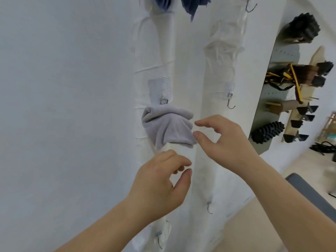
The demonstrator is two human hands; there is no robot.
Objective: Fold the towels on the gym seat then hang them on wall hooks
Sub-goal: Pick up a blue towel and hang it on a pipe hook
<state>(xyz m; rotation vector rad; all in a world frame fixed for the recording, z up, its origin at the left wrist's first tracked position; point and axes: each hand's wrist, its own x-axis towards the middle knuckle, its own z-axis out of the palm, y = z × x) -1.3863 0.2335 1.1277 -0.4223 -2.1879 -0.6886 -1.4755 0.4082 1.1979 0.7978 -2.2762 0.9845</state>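
Head view: grey towel (167, 127) hangs beside right hand (225, 140), perhaps touching.

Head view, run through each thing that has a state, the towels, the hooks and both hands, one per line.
Light grey cloth towel: hanging bunched on the wall, held by no hand.
Dark blue towels: hanging at the top edge.
Small metal wall hook: bare.
Left hand: loosely curled, holding nothing.
Right hand: fingers spread, thumb by the grey towel's edge.

Towel (167, 128): hanging on a wall hook (164, 101).
Second hook (230, 102): sitting at its 2 o'clock.
Left hand (160, 182): hovering at 6 o'clock.
Right hand (223, 142): hovering at 4 o'clock, just beside.
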